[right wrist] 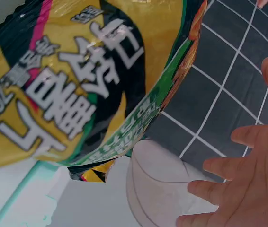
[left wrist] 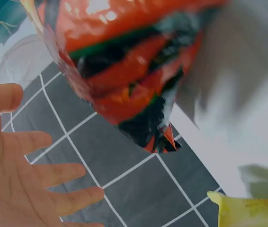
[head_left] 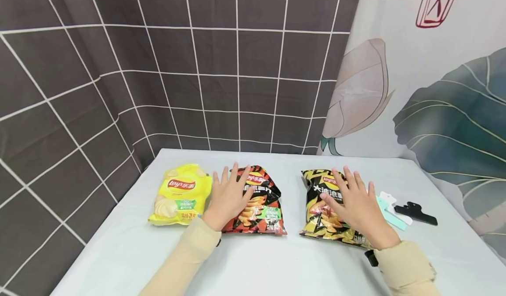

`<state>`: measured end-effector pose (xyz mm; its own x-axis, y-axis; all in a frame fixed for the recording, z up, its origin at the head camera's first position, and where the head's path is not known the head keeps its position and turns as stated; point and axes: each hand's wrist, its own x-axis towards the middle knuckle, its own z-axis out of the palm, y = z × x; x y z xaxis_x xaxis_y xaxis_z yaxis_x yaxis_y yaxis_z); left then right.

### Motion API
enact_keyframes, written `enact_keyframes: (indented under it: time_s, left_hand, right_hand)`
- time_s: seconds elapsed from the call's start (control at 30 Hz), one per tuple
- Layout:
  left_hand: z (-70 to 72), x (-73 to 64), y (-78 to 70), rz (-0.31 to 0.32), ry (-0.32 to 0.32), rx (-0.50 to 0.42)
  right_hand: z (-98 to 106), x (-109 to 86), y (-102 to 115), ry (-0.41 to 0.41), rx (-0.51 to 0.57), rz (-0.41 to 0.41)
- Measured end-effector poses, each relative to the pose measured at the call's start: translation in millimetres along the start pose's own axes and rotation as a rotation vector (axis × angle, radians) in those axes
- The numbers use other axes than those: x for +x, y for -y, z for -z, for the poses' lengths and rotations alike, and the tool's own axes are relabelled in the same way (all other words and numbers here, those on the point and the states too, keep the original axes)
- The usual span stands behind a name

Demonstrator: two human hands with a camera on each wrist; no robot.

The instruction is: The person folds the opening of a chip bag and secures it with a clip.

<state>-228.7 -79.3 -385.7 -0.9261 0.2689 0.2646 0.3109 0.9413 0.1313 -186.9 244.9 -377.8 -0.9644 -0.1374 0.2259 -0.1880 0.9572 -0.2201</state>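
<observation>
- Yellow chip bag [head_left: 181,197]: laid at the left of the white table [head_left: 253,265], label upward, apparently so that its print can be read from the near side.
- Left hand [head_left: 228,199]: held over the left part of the red chip bag [head_left: 258,210]; fingers spread wide, nothing gripped. A gap is shown in the left wrist view, so the bag is presumably supported by the table alone.
- Red chip bag: placed just right of the yellow one, its far right edge slanted, perhaps by a fold.
- Black-and-gold chip bag [head_left: 321,210]: set apart from the red one, likely so that one bag lies under each hand.
- Right hand [head_left: 359,209]: held over this bag's right part, fingers spread wide, nothing gripped.
- Mint clip [head_left: 392,217], white clip [head_left: 388,197], black clip [head_left: 417,213]: grouped at the right, presumably kept together as a set; mint and white are seen overlapping.
</observation>
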Motion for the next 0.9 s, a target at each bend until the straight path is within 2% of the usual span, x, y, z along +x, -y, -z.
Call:
enact_keyframes:
  time_s: [0.17,0.3,0.53,0.67,0.9]
  left_hand:
    - [-3.4,4.0,-9.5,-0.019,0.033,-0.09]
    - [-5.0,8.0,-21.4,-0.035,0.088,-0.205]
    - [-10.5,15.6,-40.7,-0.082,0.128,-0.382]
    - [-12.3,19.6,-49.8,-0.07,0.159,-0.479]
    - [-17.9,26.3,-65.4,-0.059,0.211,-0.64]
  right_hand:
    - [3.6,-0.3,-8.3,0.026,0.058,-0.04]
    - [3.6,-2.0,-18.0,0.039,0.122,-0.086]
    - [1.9,-4.2,-31.3,0.08,0.255,-0.159]
    - [1.7,-3.9,-37.3,0.09,0.311,-0.182]
    - [0.5,-1.4,-49.5,0.112,0.348,-0.223]
